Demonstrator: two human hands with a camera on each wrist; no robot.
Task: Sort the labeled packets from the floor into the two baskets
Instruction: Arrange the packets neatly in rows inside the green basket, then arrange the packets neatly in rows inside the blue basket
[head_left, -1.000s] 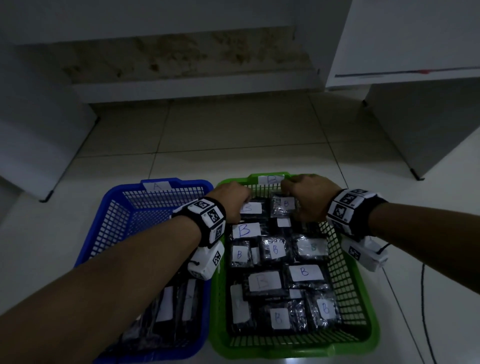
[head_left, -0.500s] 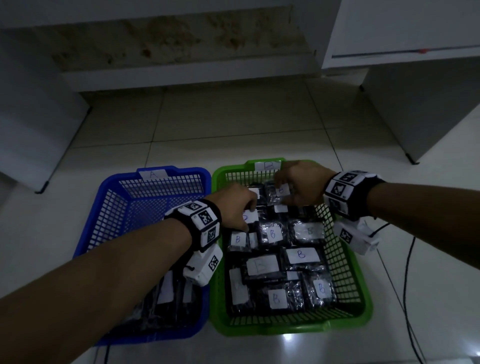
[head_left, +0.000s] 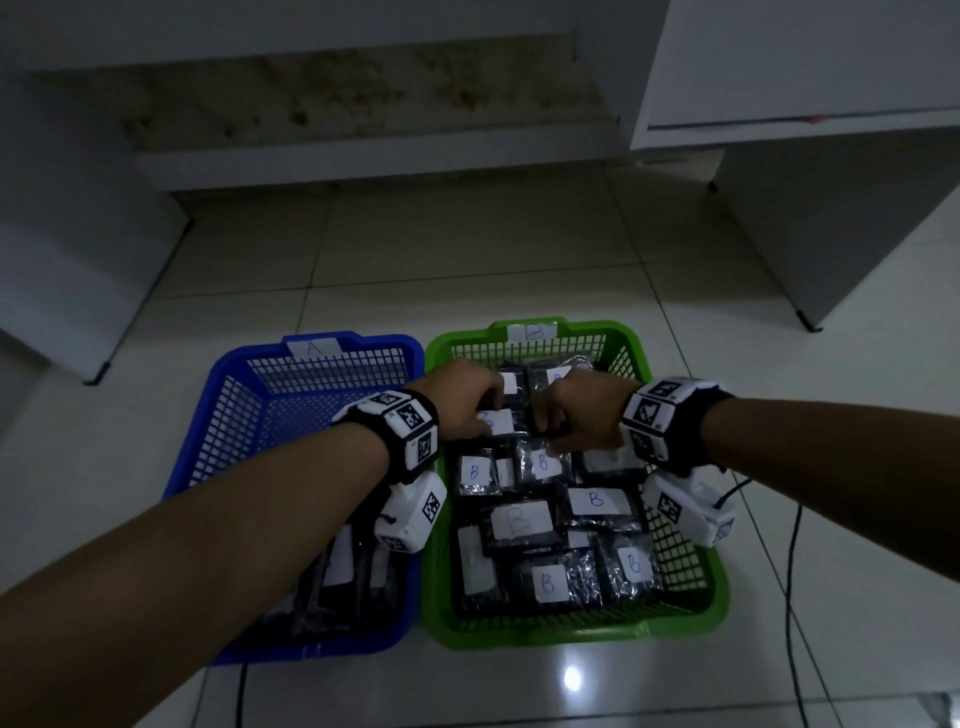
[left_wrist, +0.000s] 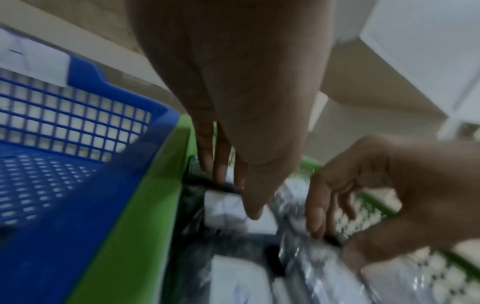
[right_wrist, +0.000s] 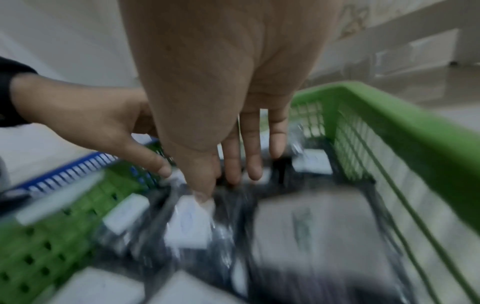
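Both hands down in the green basket, floor bare of packets.

The blue basket (head_left: 311, 395) on my left holds a few packets at its near end. My left hand (head_left: 462, 400) is over the far-left packet (head_left: 496, 422) in the green basket (head_left: 691, 613), thumb on its label, fingers reaching its far edge, though I cannot tell if I really hold it. My right hand (head_left: 582, 410) has fingers lowered to the neighbouring wraps, seemingly loose. The wraps look slick: I judge a tug could drag or flip neighbours and hide labels, or flick one over the shared rim into the wrong basket.
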